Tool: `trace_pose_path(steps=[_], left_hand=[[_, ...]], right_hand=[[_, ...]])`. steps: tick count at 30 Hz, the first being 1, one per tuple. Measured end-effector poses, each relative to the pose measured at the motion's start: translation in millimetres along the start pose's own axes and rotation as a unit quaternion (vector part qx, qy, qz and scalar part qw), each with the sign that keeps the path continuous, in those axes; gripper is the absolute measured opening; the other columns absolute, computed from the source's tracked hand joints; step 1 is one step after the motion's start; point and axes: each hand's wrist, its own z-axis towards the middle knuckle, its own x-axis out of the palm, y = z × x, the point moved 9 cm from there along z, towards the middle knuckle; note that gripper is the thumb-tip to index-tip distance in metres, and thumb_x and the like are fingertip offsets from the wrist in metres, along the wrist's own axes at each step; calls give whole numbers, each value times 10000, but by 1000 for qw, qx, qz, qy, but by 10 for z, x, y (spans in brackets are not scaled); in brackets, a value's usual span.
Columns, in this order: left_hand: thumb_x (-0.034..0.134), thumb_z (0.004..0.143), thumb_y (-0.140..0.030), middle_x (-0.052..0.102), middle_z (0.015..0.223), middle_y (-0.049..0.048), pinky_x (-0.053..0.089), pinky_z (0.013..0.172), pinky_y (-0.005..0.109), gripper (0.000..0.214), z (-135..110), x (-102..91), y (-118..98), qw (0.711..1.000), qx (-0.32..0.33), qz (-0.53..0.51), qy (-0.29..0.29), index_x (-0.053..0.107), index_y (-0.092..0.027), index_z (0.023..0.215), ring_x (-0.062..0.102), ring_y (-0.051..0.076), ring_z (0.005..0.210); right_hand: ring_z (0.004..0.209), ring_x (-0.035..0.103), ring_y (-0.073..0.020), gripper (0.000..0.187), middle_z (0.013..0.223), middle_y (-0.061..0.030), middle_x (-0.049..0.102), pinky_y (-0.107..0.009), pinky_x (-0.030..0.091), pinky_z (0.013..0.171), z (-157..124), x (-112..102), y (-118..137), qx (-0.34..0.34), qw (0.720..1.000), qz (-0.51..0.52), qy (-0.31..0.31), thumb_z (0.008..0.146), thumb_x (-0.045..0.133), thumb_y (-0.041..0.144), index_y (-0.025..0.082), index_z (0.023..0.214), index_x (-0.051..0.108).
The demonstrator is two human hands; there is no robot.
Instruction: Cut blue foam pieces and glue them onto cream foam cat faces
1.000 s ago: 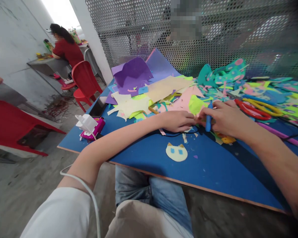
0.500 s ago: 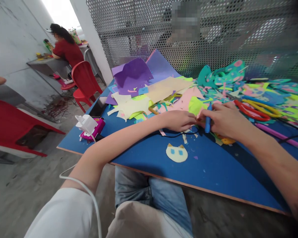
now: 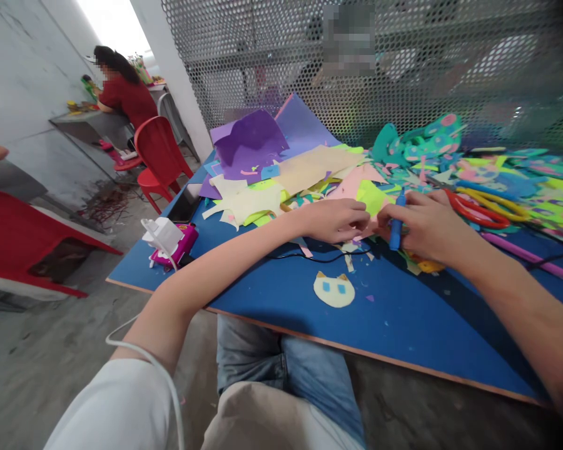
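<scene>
My right hand (image 3: 425, 226) is closed round a blue pen-like tool (image 3: 396, 222), held upright over the blue table (image 3: 403, 325). My left hand (image 3: 338, 220) is closed in a pinch right beside it, fingertips touching a small pink scrap that I cannot make out clearly. Both hands hover just above the tabletop among paper scraps. A cream cat-face cutout (image 3: 334, 289) with two blue square eyes lies on the table in front of the hands.
Purple (image 3: 251, 140), cream and pink foam sheets pile up behind the hands. Red and yellow scissors (image 3: 485, 209) lie to the right, a pink device with a white plug (image 3: 169, 240) to the left. Red chairs (image 3: 159, 156) and a seated person in red (image 3: 126, 94) are far left.
Both hands have lifted slightly off the table and shifted a little away from me, still pinched together. The head view turned slightly.
</scene>
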Motion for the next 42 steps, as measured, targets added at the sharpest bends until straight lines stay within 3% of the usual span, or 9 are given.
trace_pose_path(steps=[4,12,14,20,23,28,31,36,42], left_hand=[[485,994,-221,748,1219,137,507,983,333,318,-19,119,-3,998,15,-46,37,721,-145,1193,698,228,1107],[512,981,-348,762,743,91,456,693,346,373,-58,30,-51,999,-4,-21,43,776,-167,790,656,207,665],[502,986,-320,763,767,98,470,705,351,357,-52,35,-84,999,8,-20,44,766,-164,803,660,212,686],[481,967,-169,745,1231,143,507,956,332,308,-43,106,-112,998,49,0,37,754,-140,1107,689,235,1121],[499,961,-195,790,1086,108,508,847,326,294,-54,110,-63,998,25,-8,50,778,-168,1050,719,214,954],[525,951,-310,723,682,96,398,638,335,368,-75,-3,-16,998,-12,42,45,740,-158,695,623,190,631],[528,947,-287,737,725,100,409,645,334,338,-88,-9,5,998,-6,42,38,740,-164,713,640,195,664],[524,945,-180,767,1185,115,497,828,312,292,-98,23,8,1000,24,4,16,760,-176,1116,708,214,1057],[539,951,-291,800,879,84,427,669,318,297,-143,-111,152,994,-63,40,82,802,-173,878,686,186,749]], right_hand=[[928,522,-288,168,835,-116,670,-388,239,795,11,75,37,10,1000,-2,16,959,560,286,217,1036,691],[964,479,-319,218,816,-138,678,-376,202,747,23,266,51,19,998,-18,53,893,521,233,195,1074,635],[955,473,-316,235,797,-135,650,-377,193,736,24,271,50,12,998,-26,54,884,524,192,181,1086,645],[1002,488,-331,317,790,-116,639,-369,183,723,8,313,34,4,998,-33,46,843,535,127,181,1132,655],[1006,497,-339,331,805,-122,653,-374,200,729,-2,334,31,5,998,-30,47,837,526,123,192,1132,657],[1053,507,-359,324,815,-115,659,-388,233,758,-10,325,45,9,998,-23,50,892,491,156,215,1163,659],[1060,512,-368,311,847,-125,668,-396,242,765,-10,304,55,12,999,-6,50,912,494,164,223,1159,674],[1045,512,-370,331,824,-135,666,-405,248,759,-15,307,68,4,998,-7,54,904,503,133,213,1170,684],[1004,523,-356,317,774,-121,629,-397,283,765,0,291,72,-6,999,-18,42,930,501,190,193,1190,681]])
